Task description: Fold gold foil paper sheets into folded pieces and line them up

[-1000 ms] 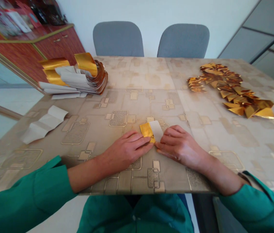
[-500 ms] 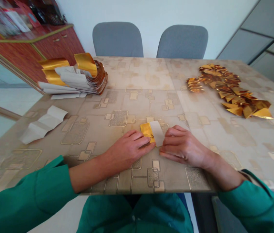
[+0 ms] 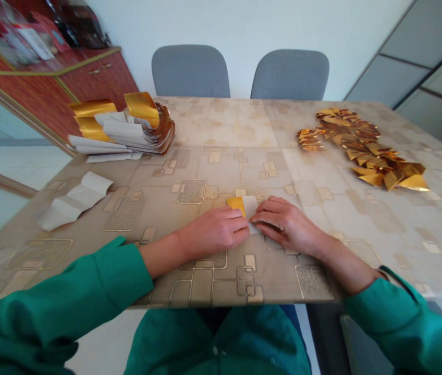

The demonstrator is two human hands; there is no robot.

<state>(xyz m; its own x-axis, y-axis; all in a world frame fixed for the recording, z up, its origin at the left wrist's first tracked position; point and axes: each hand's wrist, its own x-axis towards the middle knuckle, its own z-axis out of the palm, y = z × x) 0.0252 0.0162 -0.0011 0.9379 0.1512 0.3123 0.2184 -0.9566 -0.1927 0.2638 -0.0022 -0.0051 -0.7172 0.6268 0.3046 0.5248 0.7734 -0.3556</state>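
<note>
A small sheet of gold foil paper (image 3: 249, 207), gold on its left part and white on its right, lies on the table in front of me. My left hand (image 3: 221, 229) covers the lower gold part, its fingers curled together on the paper. From the right, my right hand (image 3: 283, 221) has its fingertips pinched at the white part's lower right edge. The lower side of the sheet is partly hidden behind both hands.
At the back left lies a bent stack of gold and white paper sheets (image 3: 127, 133). One creased white sheet (image 3: 78, 200) is nearer, on the left. Folded gold pieces (image 3: 377, 151) form a pile at the right. Two grey chairs (image 3: 191, 70) stand behind the table (image 3: 229, 125).
My right hand has moved left onto the paper's white part. My left hand has curled and covers more of the gold part. The view has tilted up slightly.
</note>
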